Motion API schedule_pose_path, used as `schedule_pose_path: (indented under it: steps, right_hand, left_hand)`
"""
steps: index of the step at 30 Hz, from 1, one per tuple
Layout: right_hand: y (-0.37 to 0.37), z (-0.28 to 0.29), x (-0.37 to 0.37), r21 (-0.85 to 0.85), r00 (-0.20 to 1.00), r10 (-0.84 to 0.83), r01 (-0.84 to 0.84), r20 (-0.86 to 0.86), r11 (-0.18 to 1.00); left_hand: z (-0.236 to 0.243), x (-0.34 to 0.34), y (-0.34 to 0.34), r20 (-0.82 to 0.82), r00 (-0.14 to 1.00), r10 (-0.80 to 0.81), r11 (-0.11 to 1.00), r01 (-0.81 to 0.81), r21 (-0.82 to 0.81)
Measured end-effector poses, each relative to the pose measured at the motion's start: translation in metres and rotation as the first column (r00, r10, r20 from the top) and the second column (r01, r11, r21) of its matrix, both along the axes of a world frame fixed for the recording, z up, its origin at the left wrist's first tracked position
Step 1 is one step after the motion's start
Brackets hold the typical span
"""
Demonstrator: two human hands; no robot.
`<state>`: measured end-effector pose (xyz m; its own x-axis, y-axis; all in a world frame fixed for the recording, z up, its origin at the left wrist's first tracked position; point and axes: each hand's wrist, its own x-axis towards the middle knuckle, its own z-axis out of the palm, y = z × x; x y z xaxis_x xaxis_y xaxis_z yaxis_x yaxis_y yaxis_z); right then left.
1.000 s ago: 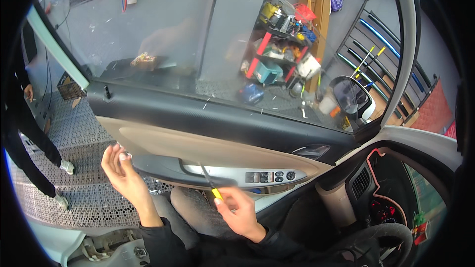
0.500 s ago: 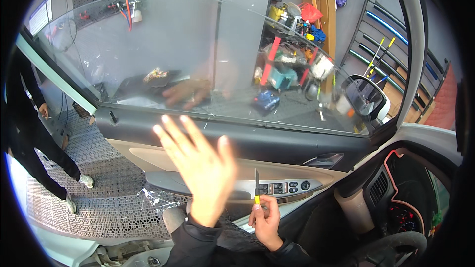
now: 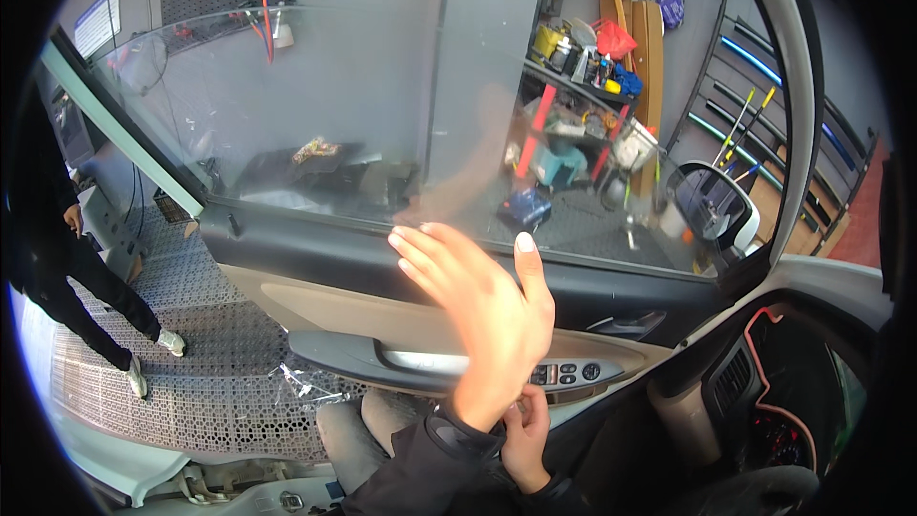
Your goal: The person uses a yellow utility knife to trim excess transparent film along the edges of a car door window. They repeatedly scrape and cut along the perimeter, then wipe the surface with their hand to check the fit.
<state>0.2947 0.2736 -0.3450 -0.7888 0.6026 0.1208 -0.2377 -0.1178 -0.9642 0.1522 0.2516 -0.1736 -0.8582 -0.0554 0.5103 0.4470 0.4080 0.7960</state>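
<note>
My left hand, fingers stretched out, is at the lower edge of the door window, over the black upper door trim; I cannot tell if it touches. My right hand is behind and below it, fingers curled, near the window switch panel; whatever it holds is hidden by my left hand. The grey armrest runs left of both hands. The glass has small light specks and a hazy reflection.
A person in dark clothes stands at left on the grid floor. The side mirror, steering wheel and dashboard are at right. Behind the glass are a cluttered shelf and a wall rack.
My left hand has moved from low left up and rightward to the window's bottom edge. The yellow-handled blade seen earlier in my right hand is now out of sight behind my left hand.
</note>
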Motion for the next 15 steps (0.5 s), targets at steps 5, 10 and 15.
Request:
schedule_pose_path:
  steps: [5, 10, 15]
  right_hand:
    - [0.005, -0.006, -0.002, 0.039, 0.998, -0.035, 0.037, -0.05, 0.999]
    - [0.007, -0.011, -0.002, 0.09, 0.995, -0.047, 0.055, -0.089, 0.994]
    - [0.006, -0.002, 0.006, -0.004, 1.0, -0.015, 0.015, -0.027, 1.0]
  left_hand:
    - [0.011, 0.002, 0.005, -0.034, 0.998, -0.059, 0.97, 0.065, 0.236]
    - [0.022, -0.001, -0.001, -0.125, 0.992, 0.001, 0.975, 0.026, 0.22]
    - [0.046, -0.014, -0.009, -0.371, 0.918, 0.141, 0.988, -0.105, 0.116]
